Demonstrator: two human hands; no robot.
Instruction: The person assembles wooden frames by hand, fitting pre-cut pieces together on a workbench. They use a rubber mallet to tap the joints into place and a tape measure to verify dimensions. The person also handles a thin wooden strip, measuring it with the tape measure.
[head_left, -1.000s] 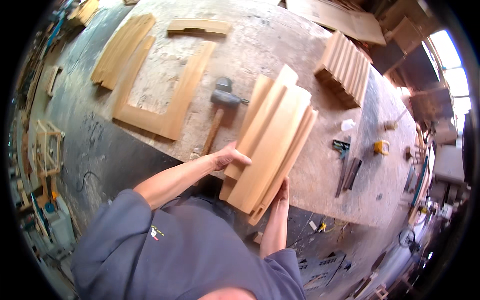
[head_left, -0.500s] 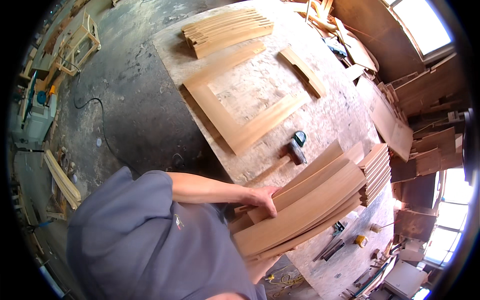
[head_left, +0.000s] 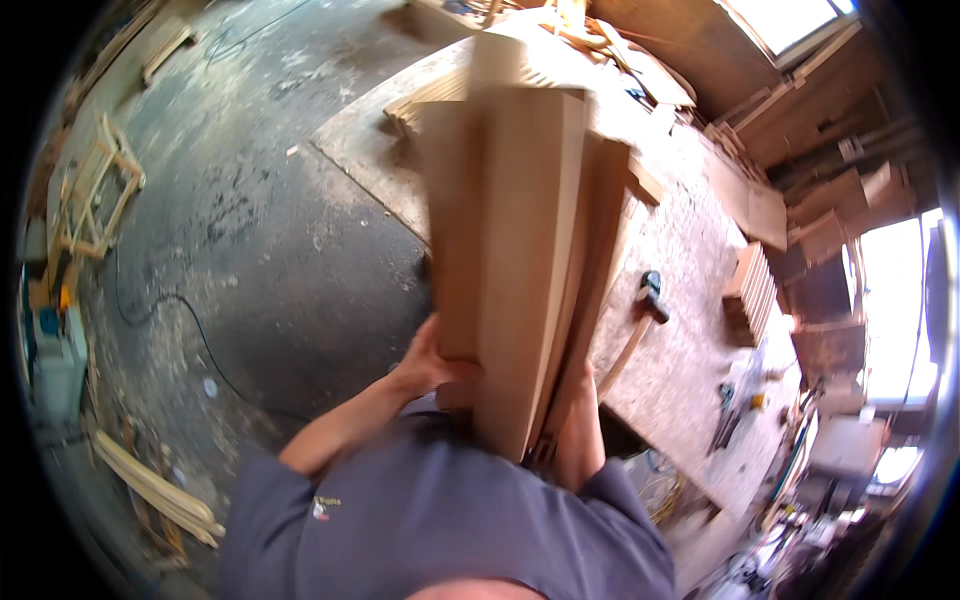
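A bundle of long wooden boards (head_left: 530,260) rises upright in front of my chest, tilted away from me and slightly blurred by motion. My left hand (head_left: 435,362) grips its left side near the lower end, fingers wrapped round the edge. On the opposite side, my right hand (head_left: 577,405) clasps the bundle, its fingers partly hidden by the boards. Behind the bundle lies the large worktable (head_left: 690,225). A dark-headed mallet (head_left: 652,300) with a wooden handle rests on it, right of the boards.
One stack of slotted wooden pieces (head_left: 750,297) stands at the table's right edge; another (head_left: 425,95) is partly hidden at the far end. Hand tools (head_left: 728,410) lie near the right edge. A black cable (head_left: 190,305) crosses the floor; curved strips (head_left: 160,488) lie at lower left.
The bundle has been lifted off the right part of the table and swung left and upright before me. Both hands moved with it, and my view turned.
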